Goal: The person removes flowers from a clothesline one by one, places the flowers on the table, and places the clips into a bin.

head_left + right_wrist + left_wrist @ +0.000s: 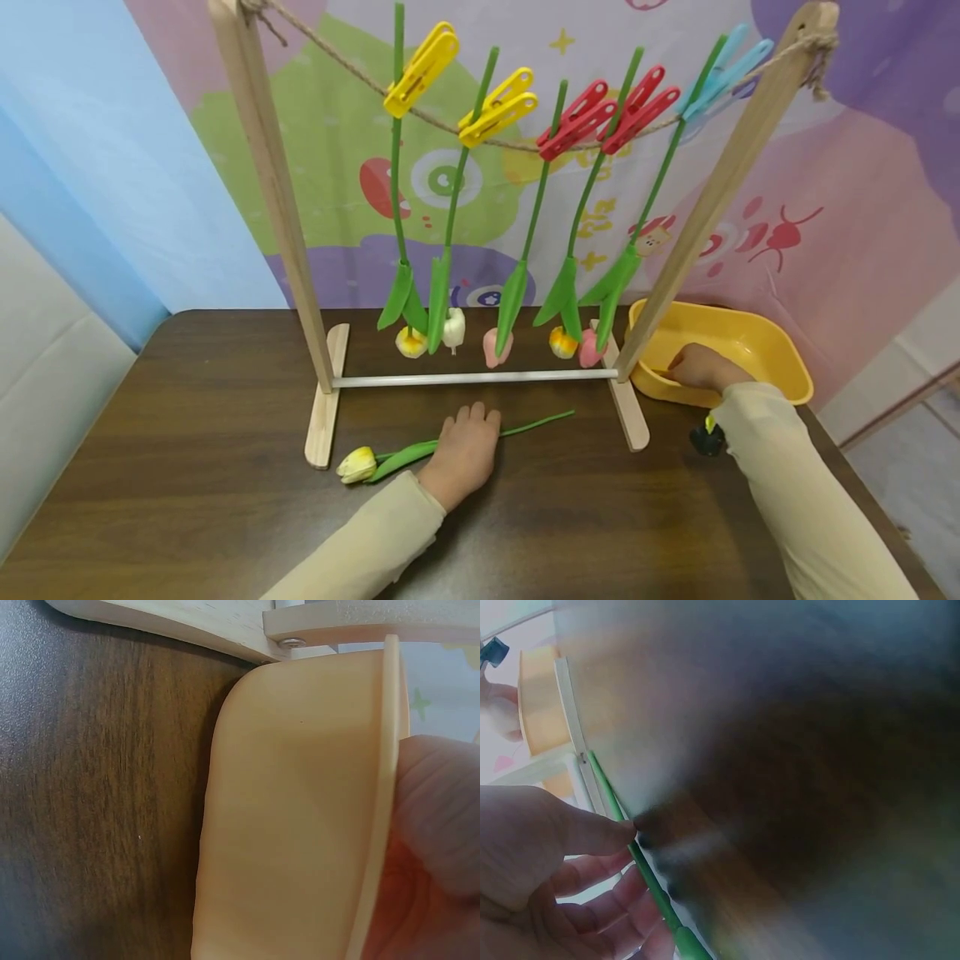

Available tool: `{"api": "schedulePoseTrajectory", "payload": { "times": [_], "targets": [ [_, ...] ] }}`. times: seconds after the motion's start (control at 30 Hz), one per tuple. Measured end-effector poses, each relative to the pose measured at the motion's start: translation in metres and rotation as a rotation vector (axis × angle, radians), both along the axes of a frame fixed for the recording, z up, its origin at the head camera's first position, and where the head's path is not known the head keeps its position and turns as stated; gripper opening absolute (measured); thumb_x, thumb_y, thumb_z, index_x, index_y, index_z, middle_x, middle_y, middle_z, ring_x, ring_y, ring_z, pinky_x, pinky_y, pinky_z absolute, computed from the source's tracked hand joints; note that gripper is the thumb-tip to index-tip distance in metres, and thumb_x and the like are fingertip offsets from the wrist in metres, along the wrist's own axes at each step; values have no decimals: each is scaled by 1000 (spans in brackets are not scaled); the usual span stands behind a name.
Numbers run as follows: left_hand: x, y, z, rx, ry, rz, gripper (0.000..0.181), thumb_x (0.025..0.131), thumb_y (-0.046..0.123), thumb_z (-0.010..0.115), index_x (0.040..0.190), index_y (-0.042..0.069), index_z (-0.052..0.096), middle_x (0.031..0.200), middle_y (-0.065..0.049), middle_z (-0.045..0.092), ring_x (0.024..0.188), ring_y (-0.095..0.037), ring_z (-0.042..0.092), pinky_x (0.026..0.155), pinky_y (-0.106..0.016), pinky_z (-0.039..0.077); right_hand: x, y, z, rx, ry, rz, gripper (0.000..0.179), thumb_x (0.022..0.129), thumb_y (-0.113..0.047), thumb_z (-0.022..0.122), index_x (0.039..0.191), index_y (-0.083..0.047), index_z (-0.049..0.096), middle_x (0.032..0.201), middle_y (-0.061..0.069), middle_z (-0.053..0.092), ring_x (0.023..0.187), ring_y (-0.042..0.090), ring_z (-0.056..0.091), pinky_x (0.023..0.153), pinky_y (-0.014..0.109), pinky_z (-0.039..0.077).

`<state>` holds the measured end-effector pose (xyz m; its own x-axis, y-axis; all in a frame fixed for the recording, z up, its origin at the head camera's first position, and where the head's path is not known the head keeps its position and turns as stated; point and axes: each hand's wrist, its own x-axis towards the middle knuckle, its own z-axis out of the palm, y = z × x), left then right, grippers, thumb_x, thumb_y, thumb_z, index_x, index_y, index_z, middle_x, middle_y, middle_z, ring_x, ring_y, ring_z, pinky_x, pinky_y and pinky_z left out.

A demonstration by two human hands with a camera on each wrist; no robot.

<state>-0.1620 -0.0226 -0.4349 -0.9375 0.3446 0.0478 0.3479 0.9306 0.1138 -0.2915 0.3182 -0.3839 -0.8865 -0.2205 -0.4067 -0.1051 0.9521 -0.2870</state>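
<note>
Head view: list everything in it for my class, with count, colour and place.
Table: 1, dark brown, foreground
Frame: 1, pale wood, on the table
Twine: 1, tan, across the frame's top
Clothespins: 5, two yellow, two red, one light blue, on twine
Hanging tulips: 5, white, pink and yellow-orange, pegged head-down
Rod: 1, white, low across the frame
Lying tulip: 1, yellow, before the frame
Basin: 1, yellow, beside the frame
Small object: 1, blackish, near the basin
Cloth: 1, multicoloured print, behind
Sleeves: 2, cream, entering from below
Hands: 2, bare, left hand on the lying tulip, right hand in the basin
</note>
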Motion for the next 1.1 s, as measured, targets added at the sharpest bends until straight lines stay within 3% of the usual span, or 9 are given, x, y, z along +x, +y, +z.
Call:
{"api": "schedulePoseTrajectory", "payload": {
  "times": [0.4,0.53,0.73,1.1],
  "targets": [
    [0,-2,0,-3,-18,5,15,83,6,61,97,6,58,92,-10,54,88,-27,54,69,-39,45,8,-1,1,-73,69,-83,48,88,-26,58,113,14,57,110,29,61,95,36,57,85,48,46],
    [0,-5,-1,22,1,10,14,81,6,63,94,6,58,90,-10,54,87,-27,55,68,-39,45,14,-4,5,-105,129,-96,48,89,-27,58,114,13,57,106,27,63,90,33,59,82,46,47],
    [1,-11,-1,36,20,14,12,80,5,63,91,6,58,89,-10,55,86,-28,56,67,-40,45,27,-8,14,-114,227,-114,46,91,-28,57,114,11,58,110,30,61,95,39,60,81,48,49],
    [4,-15,2,-11,42,-7,11,82,3,62,92,7,60,89,-9,56,86,-27,56,67,-38,45,44,-23,33,-117,320,-105,40,90,-28,59,111,6,62,100,25,65,87,35,60,79,49,49]
  ]
}}
